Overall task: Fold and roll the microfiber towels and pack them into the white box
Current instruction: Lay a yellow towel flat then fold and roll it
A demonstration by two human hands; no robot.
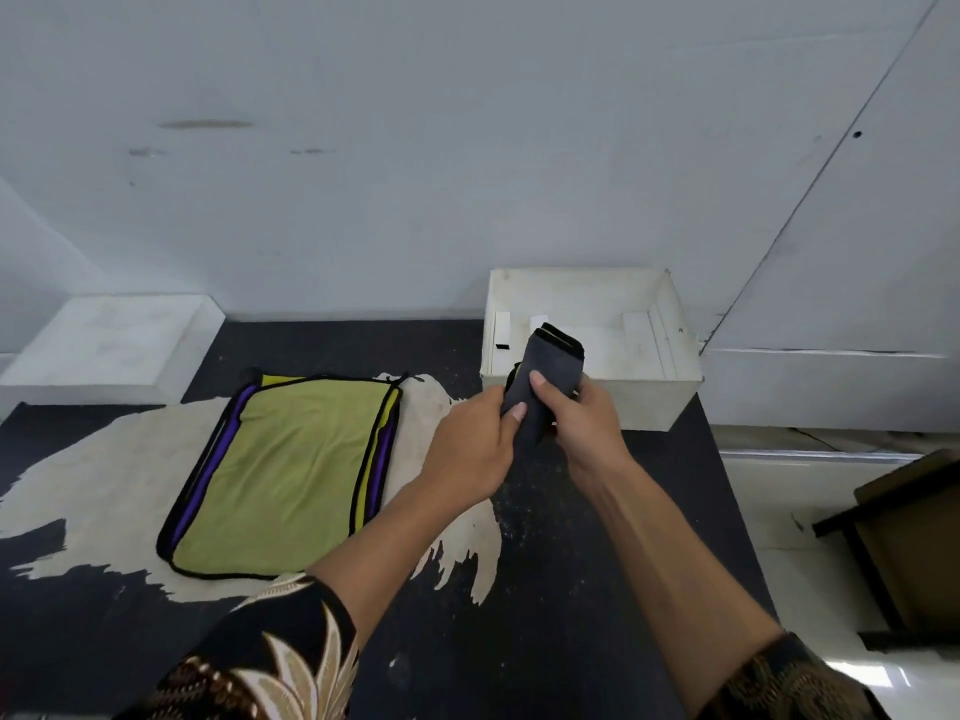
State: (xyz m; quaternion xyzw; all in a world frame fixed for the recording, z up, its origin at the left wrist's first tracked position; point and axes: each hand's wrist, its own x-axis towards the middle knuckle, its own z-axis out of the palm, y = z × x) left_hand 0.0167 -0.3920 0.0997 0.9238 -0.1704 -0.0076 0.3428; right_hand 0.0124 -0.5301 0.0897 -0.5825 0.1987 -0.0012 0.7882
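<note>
A rolled dark grey towel (550,366) with black trim is held upright in front of the white box (644,392), its top end leaning over the box's near-left rim. My left hand (472,444) grips its lower part from the left. My right hand (582,423) wraps it from the right, thumb across the front. The box stands open at the table's back right and shows a bare white bottom. To the left, a stack of flat towels (291,475) lies on the table, yellow-green on top with purple edges showing underneath.
A black table top (571,563) with a worn pale patch carries everything. A white ledge (109,340) sits at the back left against the wall. A dark wooden piece of furniture (904,543) stands on the tiled floor to the right.
</note>
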